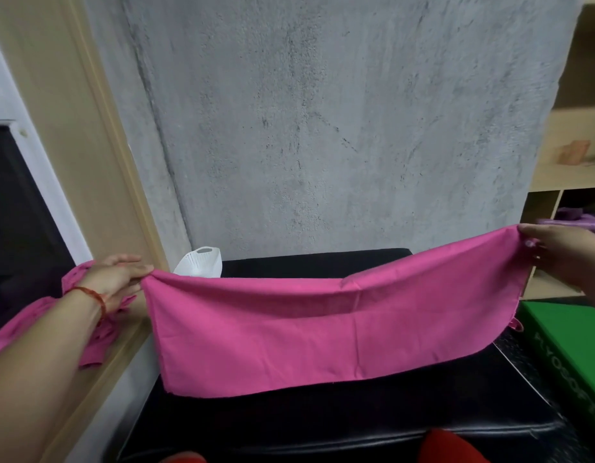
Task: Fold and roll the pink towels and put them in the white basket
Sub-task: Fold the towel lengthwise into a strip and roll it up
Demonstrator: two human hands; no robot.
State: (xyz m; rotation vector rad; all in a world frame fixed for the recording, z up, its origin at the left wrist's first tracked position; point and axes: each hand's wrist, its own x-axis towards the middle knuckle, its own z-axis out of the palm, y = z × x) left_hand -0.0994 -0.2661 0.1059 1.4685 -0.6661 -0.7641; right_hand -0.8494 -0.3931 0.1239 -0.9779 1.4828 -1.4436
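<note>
Two hands hold folded pink cloth towel stretched above black padded table: left hand fingers pinch left corner, right hand fingers pinch right corner. White perforated plastic basket behind towel, at table's far left.

Over worktop, towel stretched between left hand and right hand; basket behind towel, far-left; box right, shelf behind it.
</note>
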